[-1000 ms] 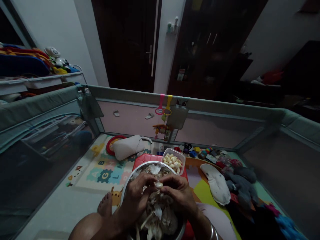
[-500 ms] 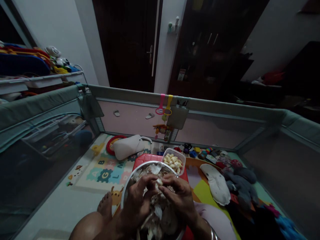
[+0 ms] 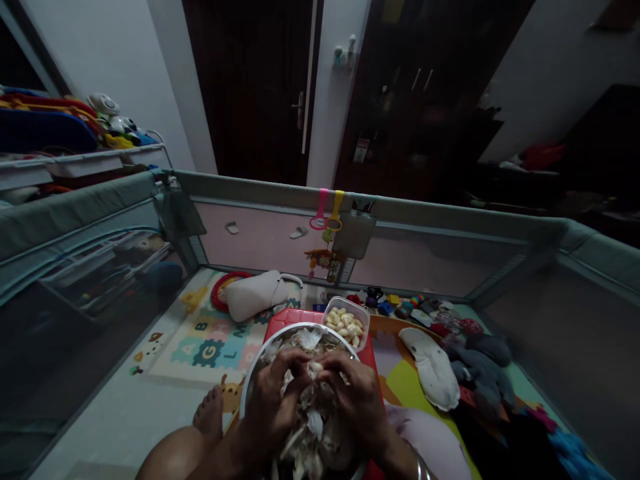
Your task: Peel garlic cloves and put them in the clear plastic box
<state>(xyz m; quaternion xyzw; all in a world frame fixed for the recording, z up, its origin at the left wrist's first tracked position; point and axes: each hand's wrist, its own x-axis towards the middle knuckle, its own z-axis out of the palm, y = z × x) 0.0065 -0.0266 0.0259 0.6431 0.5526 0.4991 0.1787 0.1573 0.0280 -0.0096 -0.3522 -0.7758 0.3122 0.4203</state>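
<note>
Between the fingertips of both hands is a pale garlic clove. My left hand pinches it from the left, and my right hand grips it from the right with thumb and forefinger. Both hands are over a round metal bowl full of papery garlic skins. Just beyond the bowl, a clear plastic container holds several peeled garlic cloves. Bowl and container rest on a red stool-like surface.
A playpen fence surrounds the mat. A white pitcher-shaped object lies at the back left. To the right are a white pillow, a grey plush toy and several small toys. A bare foot is left of the bowl.
The fingers of both hands have drawn closer together around the clove, covering more of it. The hands stay over the bowl, and the camera view has shifted slightly.
</note>
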